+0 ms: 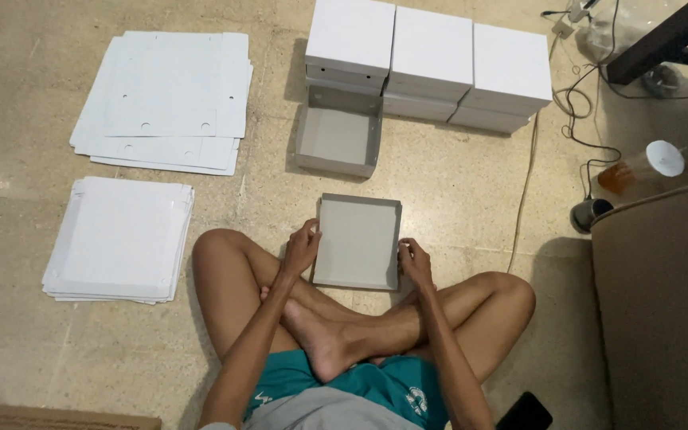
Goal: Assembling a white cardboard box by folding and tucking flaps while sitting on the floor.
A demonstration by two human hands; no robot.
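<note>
You are clamping the grey box lid (357, 241), left hand (302, 248) and right hand (414, 260) gripping opposite side walls. It is resting above your crossed legs, hollow facing up, long axis pointing away. Beyond: one open grey box (338, 141), three closed white boxes (431, 60), two flat stacks (161, 99).

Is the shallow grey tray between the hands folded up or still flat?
Folded up: the grey tray has raised walls on all sides, open side up, empty, with left hand and right hand gripping its edges.
</note>
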